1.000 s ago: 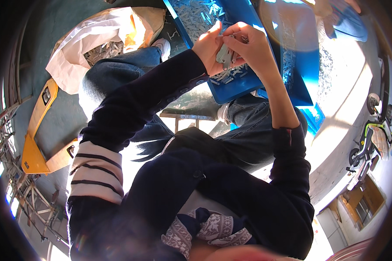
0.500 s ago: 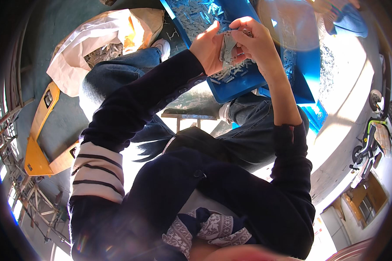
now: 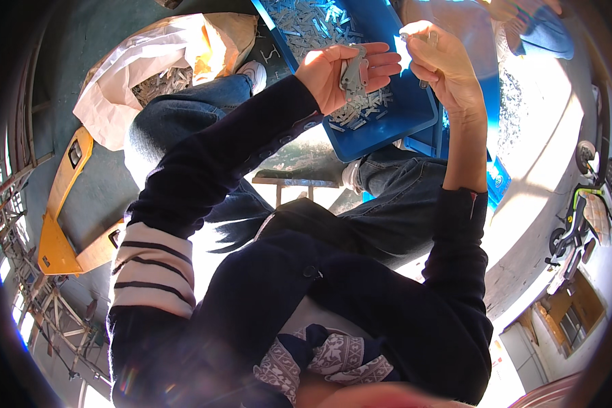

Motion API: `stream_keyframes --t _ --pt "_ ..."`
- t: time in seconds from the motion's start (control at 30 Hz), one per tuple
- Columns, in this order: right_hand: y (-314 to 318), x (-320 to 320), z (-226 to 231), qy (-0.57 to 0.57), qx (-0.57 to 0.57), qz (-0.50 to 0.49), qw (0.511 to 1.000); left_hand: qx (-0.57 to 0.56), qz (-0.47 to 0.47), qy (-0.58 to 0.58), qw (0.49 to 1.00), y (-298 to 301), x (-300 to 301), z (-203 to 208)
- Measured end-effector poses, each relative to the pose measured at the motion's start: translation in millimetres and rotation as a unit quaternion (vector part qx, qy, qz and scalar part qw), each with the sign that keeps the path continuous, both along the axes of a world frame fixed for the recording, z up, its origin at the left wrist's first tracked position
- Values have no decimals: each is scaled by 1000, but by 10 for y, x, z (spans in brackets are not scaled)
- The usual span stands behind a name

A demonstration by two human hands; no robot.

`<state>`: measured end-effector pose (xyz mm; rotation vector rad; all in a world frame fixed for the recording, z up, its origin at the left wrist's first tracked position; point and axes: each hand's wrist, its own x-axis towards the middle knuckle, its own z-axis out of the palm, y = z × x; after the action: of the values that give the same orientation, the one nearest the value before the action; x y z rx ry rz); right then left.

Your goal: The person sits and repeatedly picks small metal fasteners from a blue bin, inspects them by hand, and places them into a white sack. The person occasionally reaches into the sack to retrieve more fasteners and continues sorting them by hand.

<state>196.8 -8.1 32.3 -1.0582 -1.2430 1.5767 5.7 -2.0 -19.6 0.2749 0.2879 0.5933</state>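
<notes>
My left hand is palm up over a blue bin, fingers stretched out. Flat grey metal pieces with holes lie stacked across its palm, with the thumb beside them. To the right, my right hand is raised over the bin's right edge, fingers curled. It pinches a small metal piece whose end shows at the fingertips; the rest of that piece is hidden. Inside the bin lie many small metal strips.
A second blue bin stands to the right. At the left, an open paper sack holds metal pieces, near a yellow metal frame. Another person's hand shows at the upper right. A scooter stands farther right.
My right hand has moved right, away from the left palm, with a small metal piece in its fingers. My left fingers have straightened, and the stacked pieces show more fully.
</notes>
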Motion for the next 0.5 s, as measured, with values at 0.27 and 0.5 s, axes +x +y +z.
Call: stream_keyframes --t 0.27,0.5 --pt "28 -56 -52 209 -66 -12 976 40 17 55 998 -26 -1 -28" --pt "2 -152 -41 88 -145 -9 986 68 54 150 985 -57 20 -77"
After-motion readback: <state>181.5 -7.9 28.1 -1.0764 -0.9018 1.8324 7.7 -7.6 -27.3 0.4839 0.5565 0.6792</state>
